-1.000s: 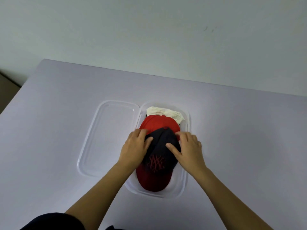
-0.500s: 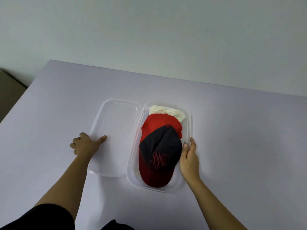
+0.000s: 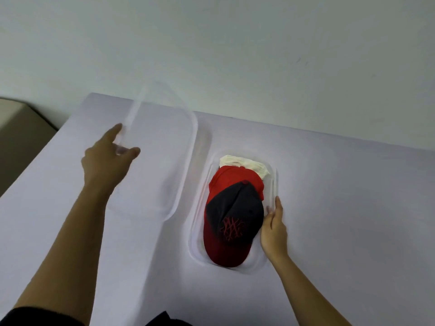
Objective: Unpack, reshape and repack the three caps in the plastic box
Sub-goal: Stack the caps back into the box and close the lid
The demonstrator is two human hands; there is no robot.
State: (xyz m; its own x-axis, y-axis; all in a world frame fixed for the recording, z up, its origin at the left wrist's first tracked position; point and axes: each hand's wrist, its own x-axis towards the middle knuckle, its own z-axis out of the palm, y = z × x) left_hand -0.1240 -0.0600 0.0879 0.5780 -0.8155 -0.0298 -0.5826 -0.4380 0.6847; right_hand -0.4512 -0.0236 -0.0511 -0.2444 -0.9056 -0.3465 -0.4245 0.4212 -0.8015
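Our left hand (image 3: pixel 107 161) pinching the clear plastic lid (image 3: pixel 162 147) raised off the pale table (image 3: pixel 341 208), our right hand (image 3: pixel 274 228) flat against the clear plastic box (image 3: pixel 195 231), black-and-red cap (image 3: pixel 233 220) over red cap (image 3: pixel 230 176) and cream cap (image 3: pixel 244 164)

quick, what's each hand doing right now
Left hand: closed on the outer edge of the clear lid, lifting it.
Right hand: open, flat against the plastic box side, steadying it.

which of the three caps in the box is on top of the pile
The dark navy cap with the red embroidered logo and red brim. It overlaps the plain red cap, and only the cream cap's far end shows behind that.
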